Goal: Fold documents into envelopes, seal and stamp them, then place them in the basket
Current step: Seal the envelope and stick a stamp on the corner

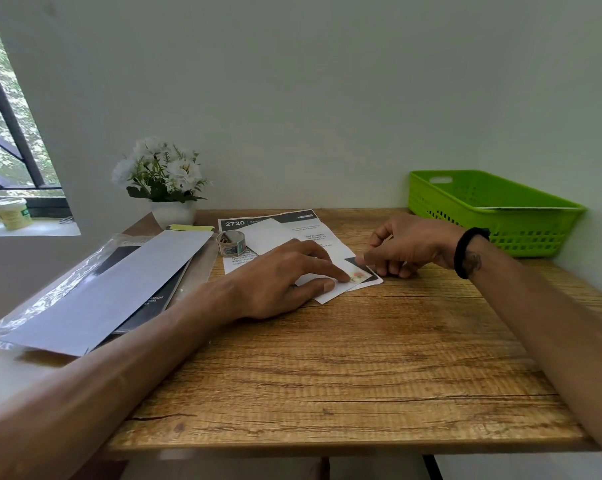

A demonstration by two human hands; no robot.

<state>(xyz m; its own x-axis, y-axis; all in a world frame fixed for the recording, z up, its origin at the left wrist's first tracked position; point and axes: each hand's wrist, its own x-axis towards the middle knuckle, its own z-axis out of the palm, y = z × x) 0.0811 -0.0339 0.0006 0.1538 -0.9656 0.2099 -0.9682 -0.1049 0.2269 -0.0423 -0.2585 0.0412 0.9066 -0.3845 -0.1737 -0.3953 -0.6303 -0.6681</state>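
Observation:
A white envelope (pixel 275 237) lies slantwise on a printed document (pixel 313 230) at the middle back of the wooden table (pixel 327 358). My left hand (pixel 285 275) lies flat on the envelope, its forefinger pressing a small flowered stamp (pixel 357 274) at the envelope's near right corner. My right hand (pixel 407 247) is curled just right of the stamp, with thumb and forefinger pinching its far edge. A roll of stamps (pixel 231 243) stands left of the envelope. The green basket (pixel 493 209) sits at the back right with a white envelope inside.
A long white envelope (pixel 112 289) lies on a dark pad and clear plastic sleeve at the left. A white pot of white flowers (pixel 164 181) stands at the back left by the wall. A small tub (pixel 10 213) sits on the window sill.

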